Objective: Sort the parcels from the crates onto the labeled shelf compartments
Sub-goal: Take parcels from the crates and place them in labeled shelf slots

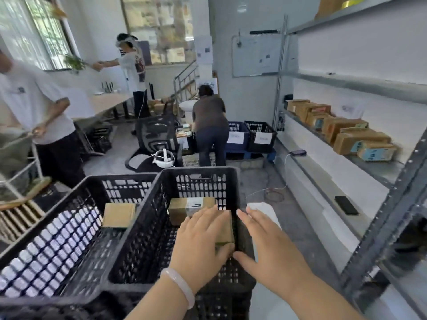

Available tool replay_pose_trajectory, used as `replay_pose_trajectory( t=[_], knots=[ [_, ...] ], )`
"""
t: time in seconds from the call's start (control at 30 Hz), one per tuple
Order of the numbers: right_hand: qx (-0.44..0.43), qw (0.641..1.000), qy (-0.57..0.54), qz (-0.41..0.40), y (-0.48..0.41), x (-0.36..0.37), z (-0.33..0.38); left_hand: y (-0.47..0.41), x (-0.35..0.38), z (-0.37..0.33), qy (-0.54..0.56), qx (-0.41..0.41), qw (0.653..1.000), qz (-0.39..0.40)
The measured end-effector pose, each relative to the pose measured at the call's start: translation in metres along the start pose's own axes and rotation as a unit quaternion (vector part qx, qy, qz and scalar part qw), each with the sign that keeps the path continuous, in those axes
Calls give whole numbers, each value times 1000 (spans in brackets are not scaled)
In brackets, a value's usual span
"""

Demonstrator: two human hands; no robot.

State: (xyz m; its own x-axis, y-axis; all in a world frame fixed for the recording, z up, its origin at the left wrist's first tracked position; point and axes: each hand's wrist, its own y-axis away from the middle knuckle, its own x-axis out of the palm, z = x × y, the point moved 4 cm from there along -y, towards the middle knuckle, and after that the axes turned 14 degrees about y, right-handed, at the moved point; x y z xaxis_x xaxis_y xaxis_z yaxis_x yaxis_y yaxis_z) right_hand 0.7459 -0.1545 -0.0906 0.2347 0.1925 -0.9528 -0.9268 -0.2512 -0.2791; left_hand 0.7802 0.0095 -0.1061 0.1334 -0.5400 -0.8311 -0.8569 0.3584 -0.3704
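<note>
Left hand point(200, 237) is grasping one parcel point(225, 226), its long axis pointing away from the person; right hand point(272, 248) is lying released beside it. Two crates point(198, 171) are holding three parcels.

the black lattice-walled crate point(143, 239) is matt moulded plastic. the small brown cardboard parcel point(225, 227) looks dull and papery, like the taped brown cardboard box point(182, 210). the grey metal shelf rack point(346, 83) is smooth. the pale bangle point(179, 284) is glossy.
</note>
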Motion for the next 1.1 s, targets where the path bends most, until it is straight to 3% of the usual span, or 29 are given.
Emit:
replay_pose_trajectory(
  t=[0.3,0.6,0.73,1.1],
  knots=[
    [-16,997,-46,57,-60,46,22,12,7,72,-18,-105,994,37],
    [27,987,-90,132,-110,90,14,-6,39,102,5,-163,980,115],
    [66,976,-124,168,-123,114,16,-26,55,133,51,-203,965,156],
    [238,934,-61,259,-152,183,3,-87,142,204,217,-281,909,218]
  ],
)
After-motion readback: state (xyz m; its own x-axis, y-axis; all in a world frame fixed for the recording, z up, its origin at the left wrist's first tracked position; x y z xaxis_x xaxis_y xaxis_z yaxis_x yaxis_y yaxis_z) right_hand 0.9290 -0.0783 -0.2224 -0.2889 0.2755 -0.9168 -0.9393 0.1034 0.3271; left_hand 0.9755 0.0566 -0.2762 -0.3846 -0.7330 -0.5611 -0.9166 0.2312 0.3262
